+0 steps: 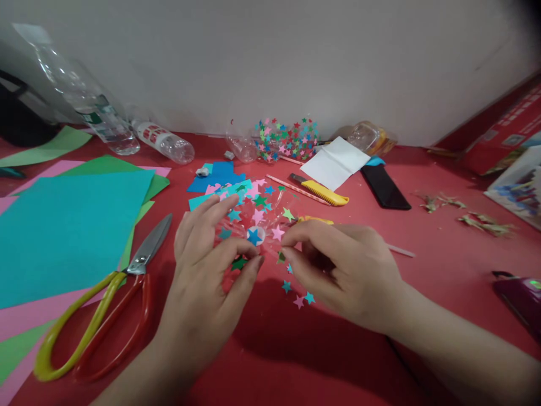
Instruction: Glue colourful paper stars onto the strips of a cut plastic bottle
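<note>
Between my hands sits a clear plastic piece (pixel 274 217) dotted with pink, blue and green paper stars. A blue star (pixel 254 236) lies over a white round spot at its middle. My left hand (pixel 211 259) is at its left edge, thumb and forefinger pinched together on the plastic, the other fingers raised. To the right, my right hand (pixel 346 265) is closed in a pinch at the plastic's edge, close to a green star (pixel 281 257); what its fingertips hold is hidden. Several loose stars (pixel 298 301) show below the right fingertips.
Large scissors (pixel 143 256) lie left beside coloured paper sheets (pixel 71 231). Behind are a yellow utility knife (pixel 325 192), a striped straw (pixel 296 188), a black phone (pixel 385 186), white paper (pixel 336 162), a star-covered clear container (pixel 285 138) and plastic bottles (pixel 164 141). Dry scraps (pixel 486 224) lie right.
</note>
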